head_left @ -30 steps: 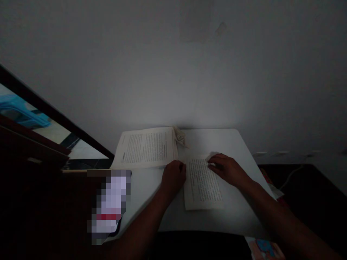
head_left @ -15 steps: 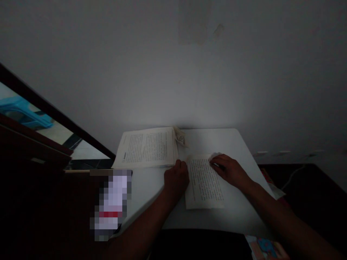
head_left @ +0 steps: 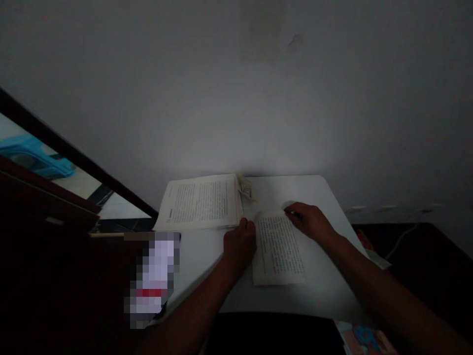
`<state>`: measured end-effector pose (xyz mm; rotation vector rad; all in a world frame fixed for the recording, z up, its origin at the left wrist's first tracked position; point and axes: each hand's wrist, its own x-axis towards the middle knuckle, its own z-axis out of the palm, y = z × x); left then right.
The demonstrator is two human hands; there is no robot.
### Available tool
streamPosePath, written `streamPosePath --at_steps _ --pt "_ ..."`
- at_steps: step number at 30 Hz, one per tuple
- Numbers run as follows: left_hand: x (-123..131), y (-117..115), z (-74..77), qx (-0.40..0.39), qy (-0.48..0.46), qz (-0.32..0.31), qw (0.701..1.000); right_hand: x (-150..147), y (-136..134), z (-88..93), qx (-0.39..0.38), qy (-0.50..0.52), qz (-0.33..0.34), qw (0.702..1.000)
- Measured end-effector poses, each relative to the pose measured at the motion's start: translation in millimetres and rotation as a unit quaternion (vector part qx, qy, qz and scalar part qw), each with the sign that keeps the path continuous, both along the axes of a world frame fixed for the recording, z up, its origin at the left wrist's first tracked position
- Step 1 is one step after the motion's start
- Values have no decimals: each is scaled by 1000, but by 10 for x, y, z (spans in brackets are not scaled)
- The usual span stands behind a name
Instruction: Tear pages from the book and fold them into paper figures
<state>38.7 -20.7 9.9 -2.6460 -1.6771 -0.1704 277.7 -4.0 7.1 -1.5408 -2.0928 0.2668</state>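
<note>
A printed page (head_left: 279, 249) lies on the white table (head_left: 299, 190), its lines of text facing up. My left hand (head_left: 241, 242) rests as a closed fist against the page's upper left edge; whatever its fingers hold is hidden. At the page's top right corner, my right hand (head_left: 303, 219) pinches the paper between thumb and fingers. Left of the page and farther back, an open book (head_left: 201, 202) lies with text showing. A crumpled bit of printed paper (head_left: 247, 187) sticks out at the book's right side.
A blurred-out phone-like object (head_left: 157, 276) lies at the table's left edge. Behind the table stands a grey wall (head_left: 207, 98). A dark slanted frame (head_left: 81, 158) is at left, with a blue plastic item (head_left: 37, 155) beyond it. A colourful printed item (head_left: 364, 337) sits at bottom right.
My right hand has shifted slightly up and left along the page's top right corner, and its fingers have drawn closer together. My left hand stays almost in place.
</note>
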Motion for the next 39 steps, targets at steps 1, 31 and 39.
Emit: streamPosePath --at_steps 1,31,39 --pt "-1 0 -3 2 0 1 1000 3 21 -12 1 -3 -3 1000" --pt "2 10 -33 3 -45 32 998 -12 -258 20 26 32 64 997" --pt "8 -5 68 -29 -59 54 996 14 -238 -22 13 62 55 996"
